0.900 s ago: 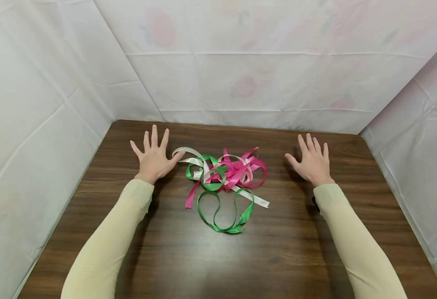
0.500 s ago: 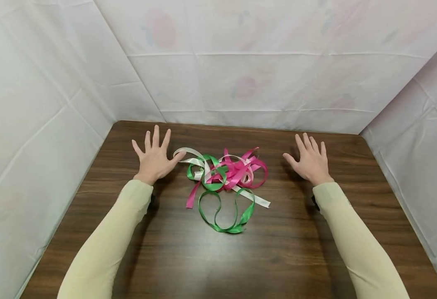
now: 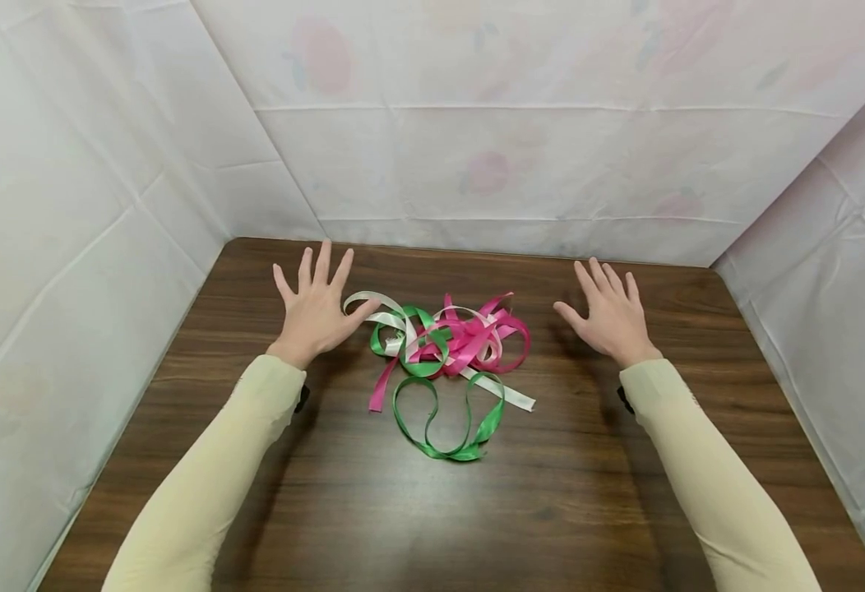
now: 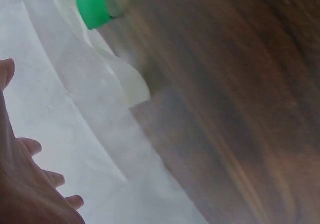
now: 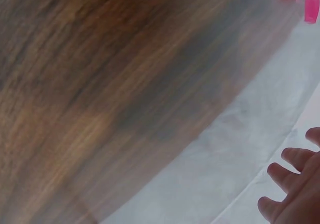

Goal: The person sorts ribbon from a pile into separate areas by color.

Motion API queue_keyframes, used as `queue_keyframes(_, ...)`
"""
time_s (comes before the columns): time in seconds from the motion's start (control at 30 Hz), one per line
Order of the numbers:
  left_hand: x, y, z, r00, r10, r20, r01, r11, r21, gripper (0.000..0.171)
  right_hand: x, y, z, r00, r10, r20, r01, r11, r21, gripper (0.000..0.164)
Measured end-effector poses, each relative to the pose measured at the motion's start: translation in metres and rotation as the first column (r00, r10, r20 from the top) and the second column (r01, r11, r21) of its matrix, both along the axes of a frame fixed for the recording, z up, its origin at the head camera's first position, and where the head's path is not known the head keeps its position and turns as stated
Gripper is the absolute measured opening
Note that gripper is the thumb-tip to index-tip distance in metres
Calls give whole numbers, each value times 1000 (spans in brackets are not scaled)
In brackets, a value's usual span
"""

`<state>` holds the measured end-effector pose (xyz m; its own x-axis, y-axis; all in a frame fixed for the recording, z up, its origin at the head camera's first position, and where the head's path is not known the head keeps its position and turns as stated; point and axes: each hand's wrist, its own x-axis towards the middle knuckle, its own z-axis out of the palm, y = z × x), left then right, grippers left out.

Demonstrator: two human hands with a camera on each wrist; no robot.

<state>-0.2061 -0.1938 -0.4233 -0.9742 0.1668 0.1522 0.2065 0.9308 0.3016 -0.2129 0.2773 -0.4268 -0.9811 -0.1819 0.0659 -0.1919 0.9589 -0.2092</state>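
A loose tangle of satin ribbons lies mid-table: a pink ribbon, a white ribbon and a green ribbon. Closer to the front, a green ribbon curls in a wide loop. My left hand, fingers spread, is left of the tangle; its thumb overlaps the white loop in the head view, and I cannot tell whether they touch. My right hand, fingers extended, is apart from the pink ribbon on the right. Neither hand holds anything. In the left wrist view a green ribbon shows at the top.
The brown wooden table has white cloth on three sides. The back cloth hangs right behind the table's far edge, beyond the fingertips. Side cloths flank the left and right edges.
My left hand has shifted right, its thumb coming further over the white loop. The right hand has moved a little left, closer to the tangle. The ribbons look unmoved.
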Motion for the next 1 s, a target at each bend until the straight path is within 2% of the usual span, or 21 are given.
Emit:
queue_keyframes(0.13, 4, 7, 7, 1000, -23, -14, 23, 1000, -18, 93, 1, -5, 5, 1000, 26, -7, -26, 1000, 7, 87)
queue_keyframes(0.43, 12, 16, 15, 998, -56, -35, 54, 998, -36, 94, 3, -21, 13, 996, 77, -42, -77, 997, -3, 83)
queue_keyframes(1.0, 29, 28, 17, 990, -140, -8, 140, 989, -50, 88, 6, -55, 22, 978, 172, -119, -174, 985, -7, 79)
